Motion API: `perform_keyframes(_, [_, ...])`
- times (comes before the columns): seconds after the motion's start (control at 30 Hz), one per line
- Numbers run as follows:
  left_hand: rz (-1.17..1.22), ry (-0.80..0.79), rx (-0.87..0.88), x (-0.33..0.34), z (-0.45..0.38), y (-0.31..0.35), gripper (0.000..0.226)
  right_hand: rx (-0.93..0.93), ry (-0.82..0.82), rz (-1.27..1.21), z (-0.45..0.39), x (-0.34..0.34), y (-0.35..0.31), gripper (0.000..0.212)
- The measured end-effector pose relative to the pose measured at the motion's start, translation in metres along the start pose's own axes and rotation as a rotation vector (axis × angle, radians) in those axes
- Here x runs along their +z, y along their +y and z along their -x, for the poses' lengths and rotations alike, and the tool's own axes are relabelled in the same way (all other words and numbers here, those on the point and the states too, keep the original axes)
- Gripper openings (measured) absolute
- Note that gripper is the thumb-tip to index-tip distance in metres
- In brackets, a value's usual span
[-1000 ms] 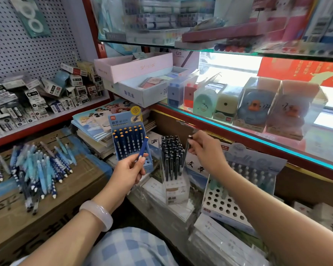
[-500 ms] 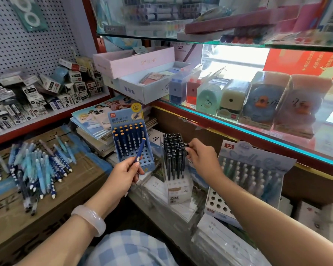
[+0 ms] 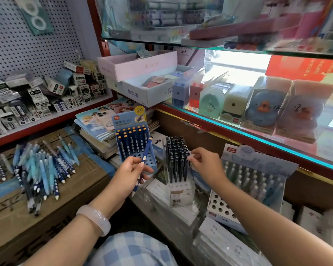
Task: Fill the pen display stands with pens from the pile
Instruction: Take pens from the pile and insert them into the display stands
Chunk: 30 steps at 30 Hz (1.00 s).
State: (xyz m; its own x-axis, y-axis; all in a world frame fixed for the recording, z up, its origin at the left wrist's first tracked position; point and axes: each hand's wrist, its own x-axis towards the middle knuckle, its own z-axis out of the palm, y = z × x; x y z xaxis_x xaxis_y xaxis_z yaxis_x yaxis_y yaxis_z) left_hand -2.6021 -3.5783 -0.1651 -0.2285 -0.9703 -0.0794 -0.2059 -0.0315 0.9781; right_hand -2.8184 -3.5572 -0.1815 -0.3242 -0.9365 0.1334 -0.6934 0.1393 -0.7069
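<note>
The person is working through the filling step with a pen already picked up: the left hand (image 3: 132, 169) is gripping a dark blue dotted pen (image 3: 142, 166) between curled fingers and thumb, holding it slanted, its upper end lying across the front of the blue stand (image 3: 134, 143) just beyond that hand. That stand is carrying matching blue pens with orange tops in its back rows, while the holes in its front rows, right by the fingertips, are showing bare. The right hand (image 3: 206, 164) is hovering just to the right of the black pen stand (image 3: 176, 160), fingers loosely curled with thumb and forefinger close together at the outermost pens; whether it is pinching one of them or only touching is too blurred to tell. That black stand is looking close to full. Further to the right of this hand, a white stand (image 3: 244, 189) with pale pens is showing many open holes in its front. The pile of pens (image 3: 38, 169) is lying well off to the left of the left hand, on a cardboard box (image 3: 13, 217). The next move probably calls for turning the held pen upright, lining its lower end over a free front hole of the blue stand and pressing it down, then reaching left to the pile for another.
</note>
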Motion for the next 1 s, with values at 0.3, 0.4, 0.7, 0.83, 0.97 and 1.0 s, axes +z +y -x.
perform_keyframes(0.3, [-0.013, -0.073, 0.031, -0.003, 0.007, 0.012, 0.013, -0.055, -0.236, -0.429, -0.001, -0.002, -0.085, 0.018])
perform_keyframes(0.4, [-0.006, -0.072, 0.047, -0.011, 0.009, 0.011, 0.013, -0.054, -0.267, -0.445, -0.002, 0.011, -0.099, 0.020])
perform_keyframes(0.7, [-0.171, -0.053, 0.056, -0.055, -0.004, 0.000, 0.010, -0.099, -0.213, -0.444, -0.020, 0.039, -0.117, 0.018])
perform_keyframes(0.83, [-0.332, 0.025, 0.001, -0.101, -0.012, -0.005, 0.036, -0.142, -0.084, -0.365, -0.043, 0.044, -0.118, 0.007])
perform_keyframes(0.97, [-0.597, -0.002, -0.076, -0.143, -0.020, -0.022, 0.053, -0.170, -0.015, -0.217, -0.065, 0.065, -0.117, 0.009])
perform_keyframes(1.0, [-0.651, -0.008, -0.086, -0.149, -0.021, -0.026, 0.055, -0.180, -0.015, -0.182, -0.069, 0.072, -0.117, 0.011])
